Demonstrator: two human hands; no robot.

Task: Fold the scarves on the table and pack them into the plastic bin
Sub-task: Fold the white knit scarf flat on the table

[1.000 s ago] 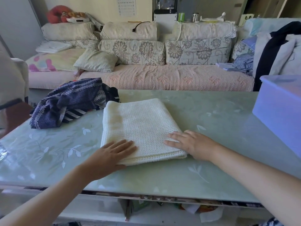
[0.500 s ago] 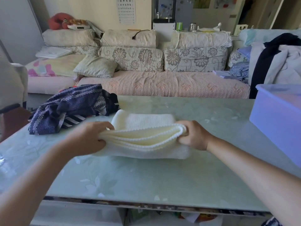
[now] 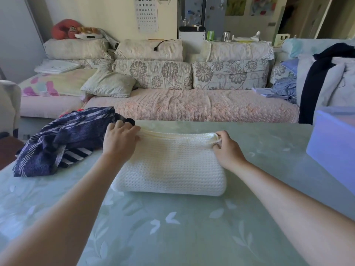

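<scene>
At the middle of the table [image 3: 172, 237]: a folded scarf [image 3: 171, 166]. Just left of it, on the same table: a crumpled scarf [image 3: 63, 139]. Well to the right, at the table's right edge: a bin [image 3: 334, 148]. At the folded scarf's far corners: the left hand [image 3: 120, 141] and the right hand [image 3: 227, 148], one on each. Behind the table: a sofa [image 3: 192, 106], cushions [image 3: 109, 83] on it.

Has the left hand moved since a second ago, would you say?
Yes; the left hand moved toward the sofa, now beside the navy striped scarf.
</scene>
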